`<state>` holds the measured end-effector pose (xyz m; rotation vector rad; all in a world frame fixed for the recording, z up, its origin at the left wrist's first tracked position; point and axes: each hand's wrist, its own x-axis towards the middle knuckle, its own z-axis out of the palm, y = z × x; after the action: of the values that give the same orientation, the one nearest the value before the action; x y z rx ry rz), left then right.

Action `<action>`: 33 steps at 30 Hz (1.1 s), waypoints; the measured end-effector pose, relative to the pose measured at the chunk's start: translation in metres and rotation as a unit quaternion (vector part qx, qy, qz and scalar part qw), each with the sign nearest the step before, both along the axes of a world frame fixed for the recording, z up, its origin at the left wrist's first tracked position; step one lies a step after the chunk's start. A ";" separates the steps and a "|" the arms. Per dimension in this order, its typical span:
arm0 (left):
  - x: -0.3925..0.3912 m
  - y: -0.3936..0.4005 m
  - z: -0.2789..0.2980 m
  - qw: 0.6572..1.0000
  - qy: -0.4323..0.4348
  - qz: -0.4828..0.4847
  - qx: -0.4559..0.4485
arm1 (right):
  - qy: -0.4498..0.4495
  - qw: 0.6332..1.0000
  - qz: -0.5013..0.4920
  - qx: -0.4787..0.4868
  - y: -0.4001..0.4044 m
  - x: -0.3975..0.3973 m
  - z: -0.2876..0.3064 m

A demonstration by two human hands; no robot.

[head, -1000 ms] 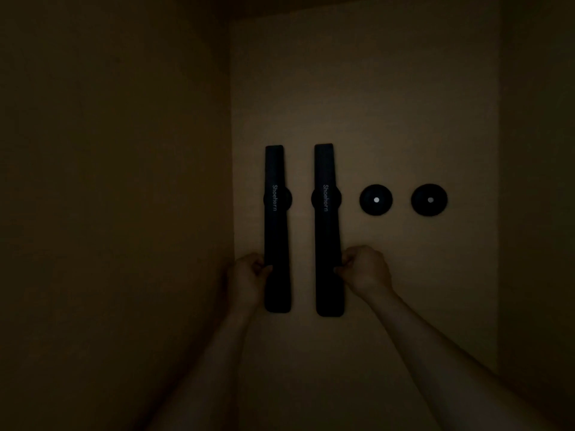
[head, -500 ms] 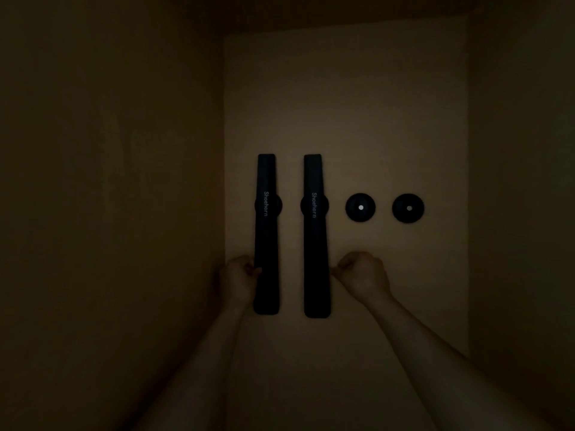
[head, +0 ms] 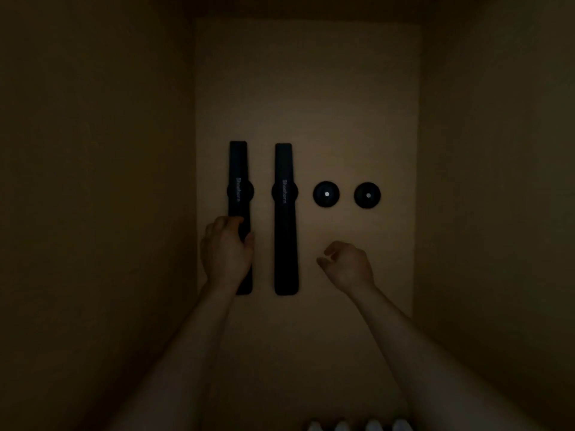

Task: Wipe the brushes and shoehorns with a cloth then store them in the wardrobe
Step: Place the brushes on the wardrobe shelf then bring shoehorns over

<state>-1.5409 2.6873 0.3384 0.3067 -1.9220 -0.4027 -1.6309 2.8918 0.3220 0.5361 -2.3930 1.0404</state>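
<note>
Two long black shoehorns hang upright on the wardrobe's back panel (head: 311, 88), each on a round black mount. My left hand (head: 225, 253) grips the lower half of the left shoehorn (head: 238, 181), fingers curled round its left edge and thumb on its right edge. The right shoehorn (head: 285, 219) hangs free with nothing touching it. My right hand (head: 347, 265) hovers to the right of it, fingers loosely curled and holding nothing. No cloth or brush is in view.
Two bare round black mounts (head: 326, 194) (head: 367, 195) with pale centres sit to the right of the shoehorns. Dark side walls (head: 93, 213) (head: 497, 213) close in the narrow space. Several pale rounded shapes (head: 357, 426) show at the bottom edge.
My right hand let go of the right shoehorn and drew back to the right. My left hand shifted its grip onto the front of the left shoehorn. The view pulled back slightly.
</note>
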 end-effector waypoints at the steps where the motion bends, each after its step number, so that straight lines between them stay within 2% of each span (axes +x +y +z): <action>1: 0.003 0.007 0.000 1.000 -0.017 0.001 -0.020 | -0.002 1.000 -0.004 0.004 0.004 0.005 -0.003; 5: 0.014 0.038 -0.006 0.994 -0.084 -0.024 -0.069 | -0.018 0.999 -0.015 0.042 0.019 0.025 -0.018; 16: 0.061 0.095 -0.062 0.964 -0.255 -0.059 -0.054 | -0.057 0.991 -0.025 0.122 0.073 0.094 -0.059; 26: 0.152 0.165 -0.106 0.965 -0.256 -0.047 -0.028 | -0.070 0.995 0.060 0.040 0.144 0.196 -0.095; 33: 0.241 0.232 -0.149 0.967 -0.253 -0.009 0.005 | -0.075 0.990 0.108 0.053 0.191 0.273 -0.129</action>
<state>-1.3000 2.9193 0.1893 0.4284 -2.4235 -0.3688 -1.3578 3.0824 0.1928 0.7956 -2.5783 1.0812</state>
